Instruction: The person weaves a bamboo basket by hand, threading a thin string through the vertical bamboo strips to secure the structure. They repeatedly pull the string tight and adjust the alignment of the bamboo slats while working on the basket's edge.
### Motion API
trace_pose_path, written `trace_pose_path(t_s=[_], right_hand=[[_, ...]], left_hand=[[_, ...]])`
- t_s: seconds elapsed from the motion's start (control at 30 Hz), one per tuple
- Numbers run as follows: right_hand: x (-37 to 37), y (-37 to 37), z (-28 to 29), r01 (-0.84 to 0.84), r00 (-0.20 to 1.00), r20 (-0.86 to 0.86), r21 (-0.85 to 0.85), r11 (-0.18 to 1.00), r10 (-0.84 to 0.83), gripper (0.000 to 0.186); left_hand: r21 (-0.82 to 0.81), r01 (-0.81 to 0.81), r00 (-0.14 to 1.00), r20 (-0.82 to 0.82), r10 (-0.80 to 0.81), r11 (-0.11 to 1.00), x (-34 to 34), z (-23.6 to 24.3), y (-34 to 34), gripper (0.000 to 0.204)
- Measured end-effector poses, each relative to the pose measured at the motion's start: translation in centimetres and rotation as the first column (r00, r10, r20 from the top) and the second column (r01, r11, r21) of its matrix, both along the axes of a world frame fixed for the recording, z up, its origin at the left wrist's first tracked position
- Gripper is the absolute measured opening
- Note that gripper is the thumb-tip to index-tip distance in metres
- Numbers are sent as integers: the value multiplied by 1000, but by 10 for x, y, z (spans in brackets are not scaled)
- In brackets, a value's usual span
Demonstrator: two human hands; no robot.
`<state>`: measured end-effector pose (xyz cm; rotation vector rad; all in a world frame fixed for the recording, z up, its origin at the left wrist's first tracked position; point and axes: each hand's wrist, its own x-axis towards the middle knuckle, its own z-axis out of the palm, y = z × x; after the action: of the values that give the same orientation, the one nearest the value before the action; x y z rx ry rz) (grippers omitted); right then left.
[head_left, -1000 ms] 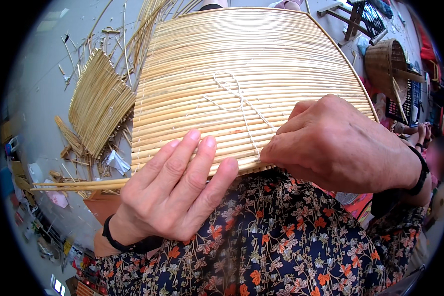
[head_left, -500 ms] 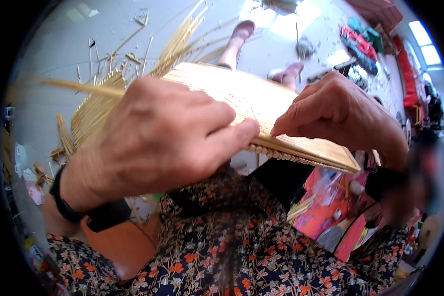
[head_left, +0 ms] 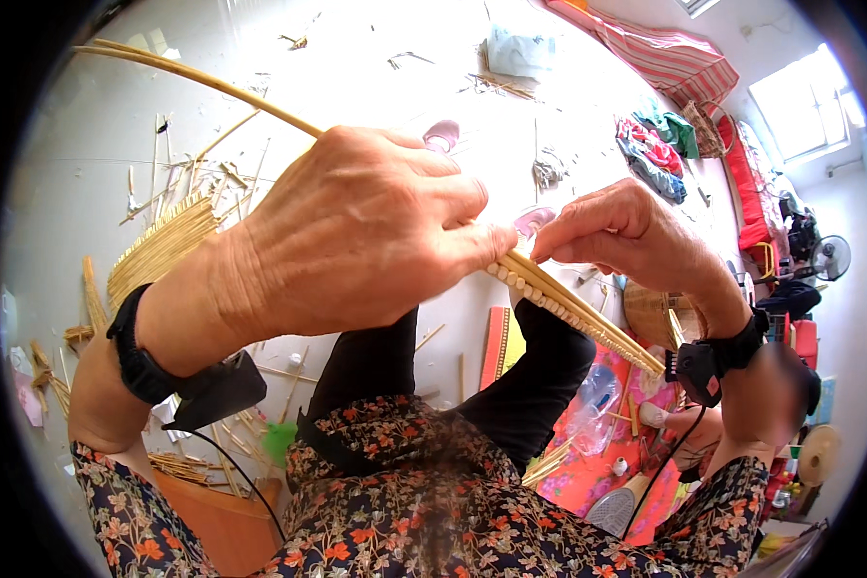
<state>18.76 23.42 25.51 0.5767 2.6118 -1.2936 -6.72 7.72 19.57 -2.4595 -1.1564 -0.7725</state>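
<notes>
My left hand (head_left: 376,226) is closed on the edge of a flat piece of woven straw (head_left: 588,323), thumb pressed on its knobbly braided rim. Two or so long straw strands (head_left: 231,91) stick out past this hand toward the upper left. Close to the left thumb, my right hand (head_left: 626,231) pinches at the same rim, its fingertips touching the straw. The piece is seen nearly edge-on and slants down to the right. A ribbed straw panel (head_left: 169,246) shows beyond my left forearm; whether it joins the held piece is hidden.
Straw scraps (head_left: 236,178) litter the pale floor. An orange stool (head_left: 217,515) is at lower left. On a red floral cloth (head_left: 588,472) lie a clear plastic bag (head_left: 597,409) and more straw. Clothes (head_left: 657,144), a striped bag (head_left: 645,48) and a fan (head_left: 830,257) are farther right.
The straw piece has tipped from showing its broad face to nearly edge-on. The strands at the left have swung upward. Both hands stay at the rim, and the view takes in more of the room.
</notes>
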Motion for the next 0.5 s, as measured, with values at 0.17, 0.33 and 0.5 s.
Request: trace_pose_path(t_s=[0.17, 0.33, 0.5], right_hand=[[-3, -7, -3, -27, 997, 69, -22, 999, 28, 17], [-5, -17, -11, -132, 986, -72, 201, 971, 149, 14], [1, -24, -8, -110, 988, -59, 359, 927, 140, 7]], left_hand=[[98, -34, 999, 26, 32, 995, 5, -18, -2, 36], [101, -46, 999, -3, 46, 994, 4, -22, 0, 38], [94, -19, 1000, 25, 17, 995, 0, -23, 5, 36]])
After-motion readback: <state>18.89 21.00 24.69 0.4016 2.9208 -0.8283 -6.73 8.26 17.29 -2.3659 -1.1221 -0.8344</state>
